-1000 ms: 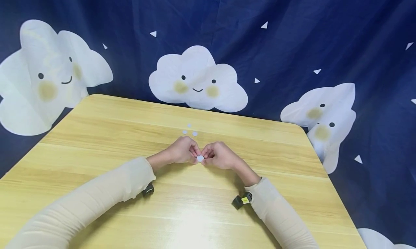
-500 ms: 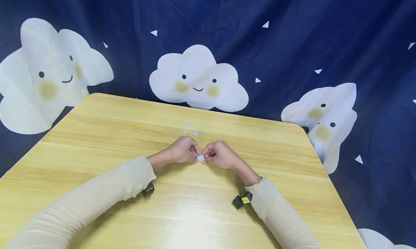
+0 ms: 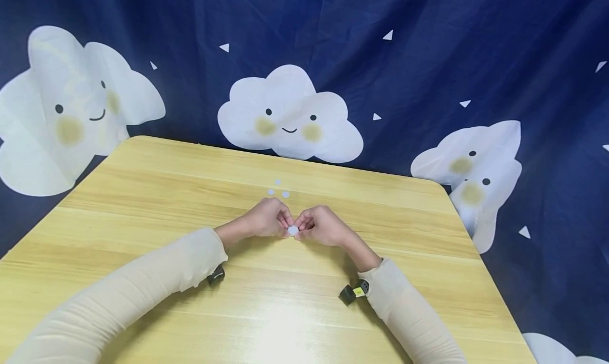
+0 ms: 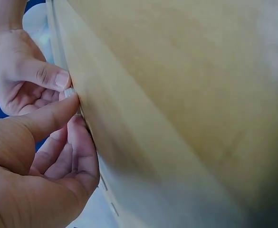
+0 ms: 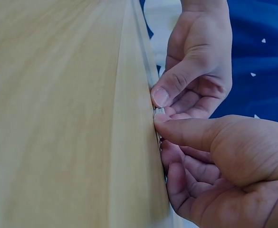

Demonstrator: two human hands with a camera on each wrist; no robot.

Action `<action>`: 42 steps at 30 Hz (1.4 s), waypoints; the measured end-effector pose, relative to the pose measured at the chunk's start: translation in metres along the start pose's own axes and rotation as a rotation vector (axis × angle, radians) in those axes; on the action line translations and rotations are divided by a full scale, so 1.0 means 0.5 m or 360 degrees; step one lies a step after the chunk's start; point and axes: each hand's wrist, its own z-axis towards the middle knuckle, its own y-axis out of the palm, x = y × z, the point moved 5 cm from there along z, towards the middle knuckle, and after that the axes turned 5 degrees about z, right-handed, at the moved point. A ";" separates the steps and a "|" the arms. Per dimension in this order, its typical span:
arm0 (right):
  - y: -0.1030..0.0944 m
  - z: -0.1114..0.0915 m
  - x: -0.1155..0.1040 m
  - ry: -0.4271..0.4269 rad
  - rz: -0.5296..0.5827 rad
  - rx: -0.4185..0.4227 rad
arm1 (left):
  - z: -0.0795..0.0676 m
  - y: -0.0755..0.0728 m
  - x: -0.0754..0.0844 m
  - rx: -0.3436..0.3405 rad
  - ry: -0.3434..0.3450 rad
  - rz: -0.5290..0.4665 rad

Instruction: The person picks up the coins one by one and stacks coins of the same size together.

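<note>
Between the fingertips of both hands is a small stack of white round discs [image 3: 293,230], held low over the wooden table. My left hand [image 3: 266,218] pinches it from the left with thumb and fingers. From the right, my right hand [image 3: 324,226] pinches the same stack. Seen edge-on in the right wrist view, the stack [image 5: 159,111] shows thin layers; thumbs and fingertips cover most of it. In the left wrist view only a sliver of the stack [image 4: 69,91] shows between the two thumbs.
Beyond the hands, three loose white discs, a small one [image 3: 277,182], a left one [image 3: 270,192] and a right one [image 3: 285,194], lie on the wooden table [image 3: 190,179]. A dark blue curtain [image 3: 190,15] with cloud prints hangs behind the table's far edge.
</note>
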 end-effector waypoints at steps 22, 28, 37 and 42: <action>0.002 0.005 -0.003 0.0015 -0.0042 -0.0002 | 0.027 -0.118 -0.079 0.0272 0.0022 0.0098; 0.001 0.003 -0.003 0.0017 -0.0043 -0.0003 | 0.053 -0.112 -0.089 0.0220 0.0050 0.0120; 0.001 0.002 -0.006 0.0020 -0.0038 -0.0008 | 0.081 -0.106 -0.094 0.0169 0.0001 0.0114; 0.000 0.001 -0.005 0.0044 -0.0019 -0.0007 | 0.086 -0.102 -0.093 0.0119 -0.0033 0.0091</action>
